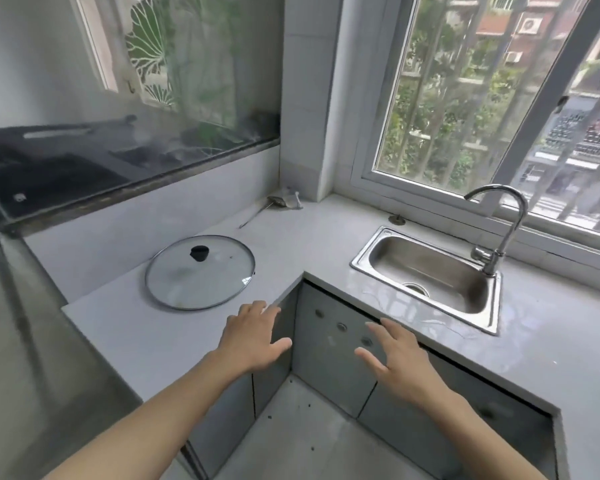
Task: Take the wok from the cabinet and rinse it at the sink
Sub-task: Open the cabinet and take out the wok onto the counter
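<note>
No wok is in view. My left hand hovers over the inner corner of the grey counter, fingers straight and spread, holding nothing. My right hand is stretched out in front of the grey cabinet door below the sink, fingers spread and empty. That door is closed and has round holes in it. The steel sink is set into the counter at the right, with a curved tap at its back edge.
A glass lid with a black knob lies flat on the left counter. A small utensil sits in the back corner. A dark cooktop lies at far left. A barred window rises behind the sink.
</note>
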The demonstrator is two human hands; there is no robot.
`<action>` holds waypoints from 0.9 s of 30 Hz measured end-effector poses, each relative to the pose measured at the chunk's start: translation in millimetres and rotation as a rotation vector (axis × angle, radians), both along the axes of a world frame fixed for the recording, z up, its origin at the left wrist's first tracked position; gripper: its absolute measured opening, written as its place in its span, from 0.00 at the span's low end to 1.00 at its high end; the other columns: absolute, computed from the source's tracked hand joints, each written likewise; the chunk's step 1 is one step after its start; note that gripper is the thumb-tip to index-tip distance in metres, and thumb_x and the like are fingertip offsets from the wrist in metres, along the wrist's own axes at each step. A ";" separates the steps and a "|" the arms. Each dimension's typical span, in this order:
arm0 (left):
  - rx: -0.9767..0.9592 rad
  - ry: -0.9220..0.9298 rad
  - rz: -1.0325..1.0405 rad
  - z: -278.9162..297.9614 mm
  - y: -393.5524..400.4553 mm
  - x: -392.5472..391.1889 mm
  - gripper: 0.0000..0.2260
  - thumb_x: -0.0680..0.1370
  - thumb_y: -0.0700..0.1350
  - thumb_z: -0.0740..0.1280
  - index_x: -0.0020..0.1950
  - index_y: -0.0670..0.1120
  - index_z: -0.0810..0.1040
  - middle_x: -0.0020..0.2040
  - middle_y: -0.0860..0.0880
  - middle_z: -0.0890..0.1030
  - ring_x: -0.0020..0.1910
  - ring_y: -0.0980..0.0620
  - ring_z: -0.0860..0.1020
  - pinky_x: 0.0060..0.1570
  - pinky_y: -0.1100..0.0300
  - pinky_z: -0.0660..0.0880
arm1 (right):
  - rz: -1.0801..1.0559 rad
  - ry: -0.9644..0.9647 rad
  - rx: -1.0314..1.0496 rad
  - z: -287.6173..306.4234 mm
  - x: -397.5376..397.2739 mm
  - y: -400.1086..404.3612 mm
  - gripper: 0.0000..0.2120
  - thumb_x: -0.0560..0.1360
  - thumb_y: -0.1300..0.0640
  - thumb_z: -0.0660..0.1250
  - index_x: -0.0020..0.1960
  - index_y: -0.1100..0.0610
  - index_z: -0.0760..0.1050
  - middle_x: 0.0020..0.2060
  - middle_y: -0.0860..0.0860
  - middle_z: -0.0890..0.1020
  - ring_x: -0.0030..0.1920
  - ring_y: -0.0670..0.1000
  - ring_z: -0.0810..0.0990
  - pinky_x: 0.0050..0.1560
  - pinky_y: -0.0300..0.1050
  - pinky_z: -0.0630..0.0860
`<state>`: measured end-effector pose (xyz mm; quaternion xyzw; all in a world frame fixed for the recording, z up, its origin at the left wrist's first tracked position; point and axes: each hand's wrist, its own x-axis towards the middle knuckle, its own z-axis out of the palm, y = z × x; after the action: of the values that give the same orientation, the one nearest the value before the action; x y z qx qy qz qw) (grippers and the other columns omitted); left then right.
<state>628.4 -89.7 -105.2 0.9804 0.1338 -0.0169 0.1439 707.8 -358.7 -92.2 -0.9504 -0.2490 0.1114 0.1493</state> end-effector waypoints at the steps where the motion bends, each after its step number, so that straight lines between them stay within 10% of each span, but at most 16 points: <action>1: -0.020 0.004 0.012 -5.6 5.8 8.9 0.29 0.73 0.64 0.61 0.71 0.54 0.63 0.72 0.51 0.65 0.69 0.48 0.64 0.65 0.49 0.66 | 0.009 0.009 -0.001 -1.4 10.1 8.8 0.29 0.79 0.36 0.55 0.77 0.44 0.57 0.77 0.48 0.57 0.77 0.52 0.54 0.72 0.54 0.60; 19: -0.083 0.033 0.261 -52.4 100.6 89.7 0.29 0.75 0.61 0.61 0.72 0.51 0.63 0.71 0.50 0.66 0.68 0.47 0.65 0.65 0.51 0.68 | 0.177 0.287 0.194 -76.1 152.8 161.4 0.28 0.79 0.37 0.58 0.74 0.48 0.65 0.72 0.47 0.68 0.71 0.47 0.67 0.68 0.43 0.65; 27: -0.127 0.128 0.476 -80.6 80.2 115.6 0.27 0.76 0.61 0.61 0.72 0.53 0.62 0.72 0.53 0.64 0.70 0.49 0.63 0.64 0.52 0.66 | -0.074 0.811 0.429 -122.1 216.7 195.7 0.17 0.80 0.39 0.58 0.61 0.48 0.74 0.57 0.45 0.79 0.59 0.49 0.78 0.58 0.50 0.77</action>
<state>744.0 -9.5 -185.8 0.9071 0.3683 -0.0532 0.1965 924.5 -163.0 -214.4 -0.7859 -0.1540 0.4150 0.4318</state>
